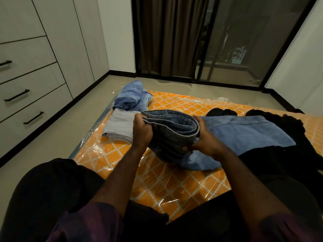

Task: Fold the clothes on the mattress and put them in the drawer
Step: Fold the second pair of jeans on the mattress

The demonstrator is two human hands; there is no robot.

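A folded pair of dark blue jeans (173, 131) is lifted a little above the orange patterned mattress (157, 180). My left hand (141, 131) grips its left end and my right hand (206, 138) grips its right, rounded fold. Under and right of it lies a lighter blue denim garment (244, 135), spread flat. A folded grey cloth (120, 127) lies just left of my left hand. Beyond it sits a rolled light blue denim piece (131, 96). Black clothes (288, 137) are heaped at the right. Closed white drawers (26, 95) with black handles stand at the left.
The mattress is wrapped in clear plastic and lies on a pale floor (57, 140). Tall white wardrobe doors (73, 41) rise behind the drawers. Dark curtains (167, 35) and a glass sliding door (244, 41) fill the far wall. My dark-trousered knees are in the foreground.
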